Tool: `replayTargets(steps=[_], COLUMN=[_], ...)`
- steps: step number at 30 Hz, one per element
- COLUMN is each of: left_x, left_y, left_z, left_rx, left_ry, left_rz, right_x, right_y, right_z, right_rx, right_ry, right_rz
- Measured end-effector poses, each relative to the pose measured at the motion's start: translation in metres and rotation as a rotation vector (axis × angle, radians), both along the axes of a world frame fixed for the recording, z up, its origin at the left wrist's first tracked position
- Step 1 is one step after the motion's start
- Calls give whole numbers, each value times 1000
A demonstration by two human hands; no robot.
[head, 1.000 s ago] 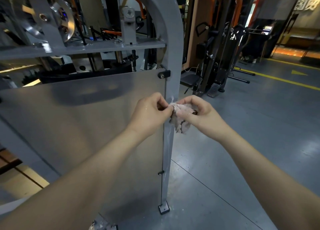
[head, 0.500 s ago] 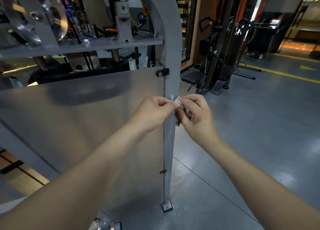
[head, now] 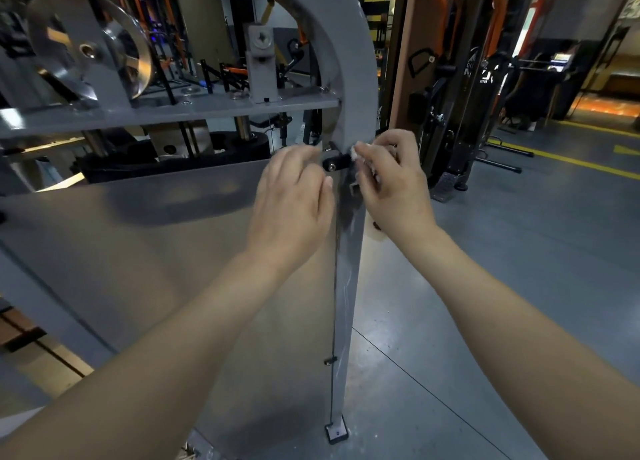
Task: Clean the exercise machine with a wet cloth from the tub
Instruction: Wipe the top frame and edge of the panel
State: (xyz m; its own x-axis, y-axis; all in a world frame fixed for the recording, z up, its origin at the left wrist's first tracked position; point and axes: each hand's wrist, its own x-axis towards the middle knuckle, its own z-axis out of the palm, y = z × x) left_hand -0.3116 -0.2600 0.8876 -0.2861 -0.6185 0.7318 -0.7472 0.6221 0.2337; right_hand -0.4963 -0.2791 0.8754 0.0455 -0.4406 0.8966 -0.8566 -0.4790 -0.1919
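Note:
The grey exercise machine stands right in front of me, with its upright post [head: 349,286] and a flat metal panel [head: 138,251] to the post's left. My right hand [head: 394,186] grips a small white cloth [head: 356,152] and presses it against the post beside a black bracket [head: 334,163]. Most of the cloth is hidden inside the fingers. My left hand [head: 291,196] hovers in front of the panel just left of the bracket, fingers loosely curled, with nothing seen in it. No tub is in view.
A shiny pulley wheel [head: 104,54] sits on the machine's crossbar at upper left. Black and orange gym machines [head: 460,113] stand behind on the right. The post's foot plate [head: 336,433] rests on the grey floor, which has yellow lines [head: 571,161].
Both hands have risen along the post to the black bracket. The left hand has let go of the cloth, which is now bunched in the right hand alone.

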Motion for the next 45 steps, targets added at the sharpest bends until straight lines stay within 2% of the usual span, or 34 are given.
replayTargets(steps=[4, 9, 13, 16, 20, 23, 28, 31, 35, 38, 42, 45], left_x=[4, 8, 4, 5, 7, 7, 11, 13, 13, 13, 14, 15], left_y=[-8, -13, -14, -17, -22, -21, -22, -24, -25, -27, -32, -36], left_z=[-7, -13, -16, -20, -21, -23, -22, -23, -25, -27, -30, -32], left_rx=[-38, -143, -174, -194, -226, -234, -211, -218, -216, -233, -249, -279], left_ry=[-104, -168, -164, -183, -192, -191, -256, -292, -310, -317, -322, -329], left_rz=[19, 17, 50, 48, 55, 55, 76, 76, 83, 82, 75, 61], right_x=[0, -10, -6, -1, -6, -14, -8, -3, -8, -15, -11, -4], right_y=[-10, -3, -7, -13, -4, 1, -7, -2, 10, 12, 3, -3], right_z=[-24, -46, -3, -13, -56, -39, -6, -41, -72, -49, -24, -38], right_rx=[-33, 84, 2, -14, 89, 158, 59, 134, 238, 232, 92, 63], right_ry=[66, 169, 62, 51, 169, 266, 26, 56, 300, 228, 128, 91], right_rz=[-10, 56, 50, 30, 40, 78, 8, -20, -55, 94, 78, 58])
